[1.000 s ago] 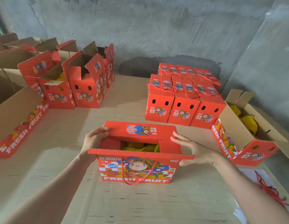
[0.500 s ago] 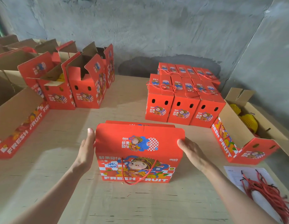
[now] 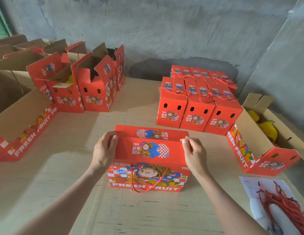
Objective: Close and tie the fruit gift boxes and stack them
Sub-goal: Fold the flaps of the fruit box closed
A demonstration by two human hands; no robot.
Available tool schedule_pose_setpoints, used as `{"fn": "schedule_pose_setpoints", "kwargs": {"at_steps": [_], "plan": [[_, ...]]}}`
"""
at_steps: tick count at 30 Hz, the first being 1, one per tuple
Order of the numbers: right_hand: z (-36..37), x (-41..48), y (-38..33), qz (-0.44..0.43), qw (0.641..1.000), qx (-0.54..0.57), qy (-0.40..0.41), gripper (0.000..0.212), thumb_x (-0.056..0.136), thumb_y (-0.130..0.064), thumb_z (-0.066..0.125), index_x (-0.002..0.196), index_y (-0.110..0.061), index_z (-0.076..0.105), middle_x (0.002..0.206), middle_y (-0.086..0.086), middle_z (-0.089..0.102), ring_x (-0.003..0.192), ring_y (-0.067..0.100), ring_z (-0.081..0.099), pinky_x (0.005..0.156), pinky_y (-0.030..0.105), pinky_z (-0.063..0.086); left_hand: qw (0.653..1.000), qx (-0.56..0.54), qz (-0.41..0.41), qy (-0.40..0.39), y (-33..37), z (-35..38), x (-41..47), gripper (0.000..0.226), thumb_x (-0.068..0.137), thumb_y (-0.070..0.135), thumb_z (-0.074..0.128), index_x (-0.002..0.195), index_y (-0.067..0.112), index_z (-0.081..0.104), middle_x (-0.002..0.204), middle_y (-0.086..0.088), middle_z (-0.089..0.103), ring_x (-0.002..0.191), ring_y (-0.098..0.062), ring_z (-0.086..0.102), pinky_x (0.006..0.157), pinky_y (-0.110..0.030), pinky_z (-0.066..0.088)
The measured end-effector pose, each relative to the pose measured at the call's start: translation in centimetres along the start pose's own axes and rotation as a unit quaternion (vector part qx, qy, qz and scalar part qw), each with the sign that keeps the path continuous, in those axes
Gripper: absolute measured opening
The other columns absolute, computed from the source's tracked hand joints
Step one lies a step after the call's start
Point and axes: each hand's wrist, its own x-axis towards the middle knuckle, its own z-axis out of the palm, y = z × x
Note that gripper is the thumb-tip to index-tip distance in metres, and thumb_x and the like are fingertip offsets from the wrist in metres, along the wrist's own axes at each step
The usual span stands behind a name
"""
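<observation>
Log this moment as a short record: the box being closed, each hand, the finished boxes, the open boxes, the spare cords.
box in work: centre box, upright on the table, top flaps folded over, no cord tied across them
left hand: grips the box's top left corner
right hand: grips the box's top right corner
finished: closed boxes far right, cords across tops, three in front, more behind
unfinished: open boxes far left, flaps up
right edge: tipped box lying open, yellow fruit inside
spare: red cords on a paper sheet, near right

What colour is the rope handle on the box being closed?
Red: the twisted rope handle on the box, head view.
</observation>
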Motion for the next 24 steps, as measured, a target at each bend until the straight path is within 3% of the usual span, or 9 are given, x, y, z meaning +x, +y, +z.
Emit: {"fn": "schedule_pose_setpoints", "kwargs": {"at_steps": [8,12,15,18,20,22,24], "plan": [[0.0,0.5,0.1,0.005,1.000,-0.023,0.006,0.019,0.094,-0.009,0.057,0.096,0.003,0.072,0.107,0.012,0.063,0.103,0.018,0.057,0.084,0.018,0.036,0.999,0.053,-0.005,0.002,0.3,0.2,1.2,0.024,0.099,0.015,0.043,0.108,0.003,0.061,0.106,-0.004,0.055,0.091,-0.016,0.048,0.070,-0.025,0.035],[0.0,0.7,0.1,0.024,1.000,-0.012,-0.013,0.021,0.094,-0.010,0.056,0.100,0.005,0.070,0.112,0.012,0.060,0.108,0.019,0.054,0.088,0.017,0.034,0.996,0.081,0.024,-0.011,0.5,0.3,1.4,0.021,0.097,0.007,0.044,0.098,-0.003,0.062,0.110,-0.013,0.058,0.092,-0.019,0.047,0.077,-0.023,0.034],[-0.1,0.9,0.2,0.023,0.999,-0.018,-0.034,0.023,0.096,-0.011,0.053,0.103,0.005,0.068,0.116,0.010,0.056,0.106,0.014,0.050,0.087,0.015,0.033,0.969,0.224,0.106,-0.003,0.8,0.2,1.2,0.025,0.097,0.012,0.043,0.090,0.000,0.063,0.108,-0.013,0.062,0.102,-0.033,0.049,0.090,-0.044,0.037],[-0.1,0.8,0.3,0.001,0.997,-0.050,-0.056,0.023,0.097,-0.009,0.050,0.103,0.006,0.066,0.115,0.011,0.055,0.104,0.016,0.051,0.085,0.012,0.031,0.927,0.339,0.157,-0.036,2.1,1.0,1.1,0.027,0.096,0.024,0.048,0.095,0.004,0.066,0.105,-0.013,0.061,0.104,-0.036,0.049,0.092,-0.046,0.030],[-0.3,0.8,-0.2,-0.046,0.992,-0.101,-0.052,0.019,0.096,-0.004,0.052,0.097,0.007,0.068,0.108,0.015,0.059,0.103,0.026,0.055,0.088,0.019,0.036,0.917,0.334,0.204,-0.069,3.2,2.4,0.2,0.016,0.092,0.016,0.059,0.092,0.003,0.068,0.094,-0.016,0.060,0.089,-0.038,0.054,0.081,-0.046,0.038],[-0.4,0.9,-0.5,-0.119,0.975,-0.184,-0.030,0.010,0.087,0.005,0.060,0.086,0.006,0.069,0.097,0.018,0.064,0.095,0.036,0.059,0.087,0.039,0.045,0.914,0.316,0.245,-0.072,3.8,3.5,-0.4,0.005,0.085,0.008,0.067,0.084,0.004,0.069,0.083,-0.015,0.059,0.076,-0.038,0.055,0.070,-0.046,0.044],[0.0,0.8,-1.3,-0.162,0.951,-0.260,-0.050,0.013,0.079,0.010,0.062,0.087,0.002,0.069,0.092,0.016,0.064,0.089,0.038,0.059,0.080,0.045,0.045,0.921,0.303,0.235,-0.067,3.8,4.0,-0.5,0.009,0.089,0.009,0.062,0.086,0.006,0.070,0.087,-0.013,0.060,0.081,-0.037,0.053,0.075,-0.045,0.041]]}}
